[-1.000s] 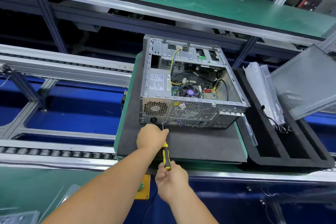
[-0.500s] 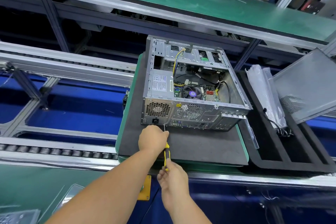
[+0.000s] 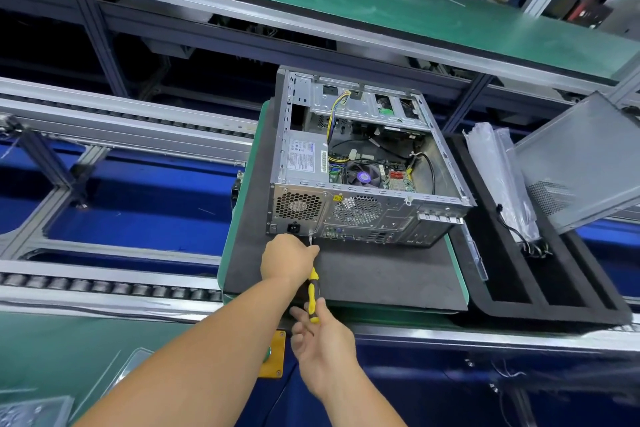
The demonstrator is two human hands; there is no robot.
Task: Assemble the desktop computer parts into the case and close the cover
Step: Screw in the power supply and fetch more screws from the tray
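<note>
While the case (image 3: 363, 170) is lying uncovered, the left hand (image 3: 289, 258) is steadying and the right hand (image 3: 322, 336) is loosely pinching the screwdriver (image 3: 312, 295); the cover (image 3: 585, 159) is waiting aside.

Both hands, left hand (image 3: 289, 256) and right hand (image 3: 323, 340), hold a screwdriver (image 3: 312, 293) against the open case (image 3: 360, 191).

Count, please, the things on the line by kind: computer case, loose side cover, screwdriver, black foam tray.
Computer case: 1
Loose side cover: 1
Screwdriver: 1
Black foam tray: 1
Total: 4
</note>
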